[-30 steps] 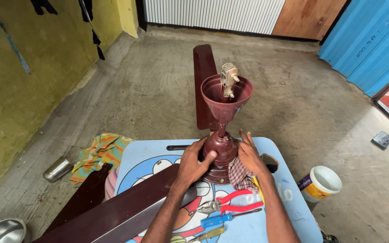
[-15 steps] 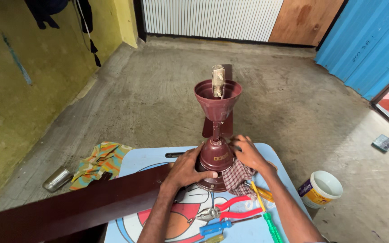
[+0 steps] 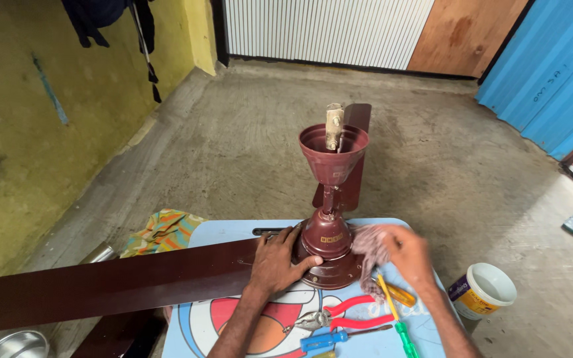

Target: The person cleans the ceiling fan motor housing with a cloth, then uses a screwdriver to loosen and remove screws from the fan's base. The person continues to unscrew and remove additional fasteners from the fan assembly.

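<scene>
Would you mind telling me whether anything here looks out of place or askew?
A ceiling fan stands upside down on a small blue table, one long blade jutting past its edge.

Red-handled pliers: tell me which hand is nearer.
Left. The left hand rests on the fan motor base just above the red-handled pliers; the right hand, holding a cloth, is farther up and right.

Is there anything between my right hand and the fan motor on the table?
Yes. The right hand presses a checked cloth against the maroon fan motor, so the cloth lies between them. The left hand rests directly on the motor's base with nothing between.
</scene>
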